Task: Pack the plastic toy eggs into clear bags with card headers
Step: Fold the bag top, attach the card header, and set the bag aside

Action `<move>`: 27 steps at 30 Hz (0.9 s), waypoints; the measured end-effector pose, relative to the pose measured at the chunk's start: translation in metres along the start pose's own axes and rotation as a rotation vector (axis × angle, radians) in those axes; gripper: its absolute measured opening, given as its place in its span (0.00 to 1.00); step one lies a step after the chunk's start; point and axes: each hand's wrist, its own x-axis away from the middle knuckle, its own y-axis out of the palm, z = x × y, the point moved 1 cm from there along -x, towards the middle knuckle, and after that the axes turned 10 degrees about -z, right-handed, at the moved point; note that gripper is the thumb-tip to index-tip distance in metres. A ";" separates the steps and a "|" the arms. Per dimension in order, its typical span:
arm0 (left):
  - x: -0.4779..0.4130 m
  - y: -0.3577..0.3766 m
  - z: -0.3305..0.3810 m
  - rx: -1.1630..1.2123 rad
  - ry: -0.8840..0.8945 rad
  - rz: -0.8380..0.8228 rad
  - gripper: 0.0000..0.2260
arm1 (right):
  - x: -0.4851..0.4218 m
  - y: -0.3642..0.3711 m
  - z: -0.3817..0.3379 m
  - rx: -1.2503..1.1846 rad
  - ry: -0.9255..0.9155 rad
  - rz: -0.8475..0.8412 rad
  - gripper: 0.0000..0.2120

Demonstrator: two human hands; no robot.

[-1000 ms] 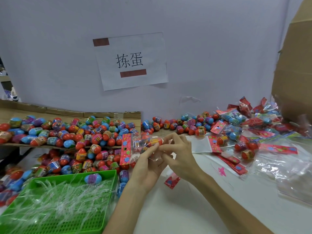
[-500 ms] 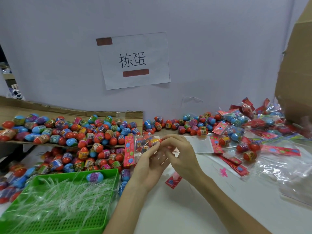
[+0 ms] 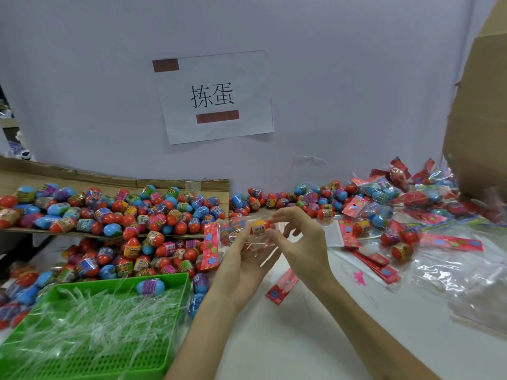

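Your left hand (image 3: 244, 263) cradles a clear plastic bag (image 3: 236, 229) with a pink flowered card header (image 3: 210, 246), fingers curled round it above the white table (image 3: 274, 338). Your right hand (image 3: 304, 242) pinches an orange-and-yellow plastic toy egg (image 3: 259, 228) at the bag's open end, its other fingers spread.

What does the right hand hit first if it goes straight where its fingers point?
Most likely the red and yellow egg in the clear bag gripped by the left hand. The right hand points left at it, fingertips close; whether they touch is unclear.
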 end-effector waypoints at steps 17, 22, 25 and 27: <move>0.004 0.003 -0.002 -0.101 -0.013 -0.119 0.16 | 0.005 0.008 0.003 0.110 -0.100 -0.112 0.14; 0.001 0.003 0.006 -0.071 0.037 0.004 0.26 | 0.000 0.003 0.002 0.110 -0.049 -0.085 0.15; -0.003 -0.005 0.009 -0.015 0.102 0.105 0.22 | 0.001 0.004 -0.001 0.104 -0.053 -0.171 0.20; -0.004 -0.010 0.008 -0.016 0.155 0.138 0.19 | 0.003 0.007 0.001 0.101 -0.051 -0.186 0.18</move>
